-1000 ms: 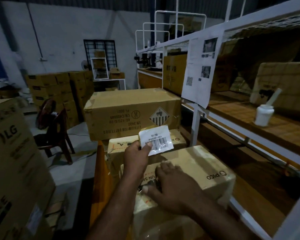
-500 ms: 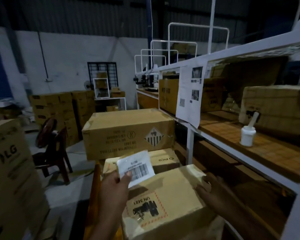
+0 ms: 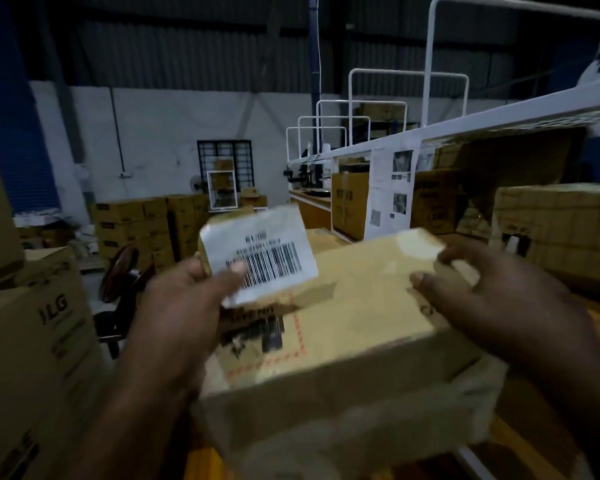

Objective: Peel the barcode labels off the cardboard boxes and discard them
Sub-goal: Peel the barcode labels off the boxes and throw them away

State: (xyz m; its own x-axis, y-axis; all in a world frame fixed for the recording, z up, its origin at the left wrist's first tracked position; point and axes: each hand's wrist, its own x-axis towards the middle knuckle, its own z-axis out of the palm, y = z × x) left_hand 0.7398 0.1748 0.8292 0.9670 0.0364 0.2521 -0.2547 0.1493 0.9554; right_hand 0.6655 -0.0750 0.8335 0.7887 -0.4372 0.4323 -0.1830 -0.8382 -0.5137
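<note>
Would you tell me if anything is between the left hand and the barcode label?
Nothing visible: the left hand pinches the peeled barcode label, held over the cardboard box gripped by the right hand.

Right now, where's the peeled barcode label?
Head view, left of centre: the barcode label is pinched in the left hand, held above the left end of the cardboard box that the right hand grips.

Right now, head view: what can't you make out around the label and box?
Head view, all:
- Text on the label: motion blur, only the bars show.
- Fingers of the left hand: behind the label.
- The sticker on the box: partly under the label, blurred.
- Underside of the box: hidden by the box itself, support unknown.
- Bin: none in frame.
</note>
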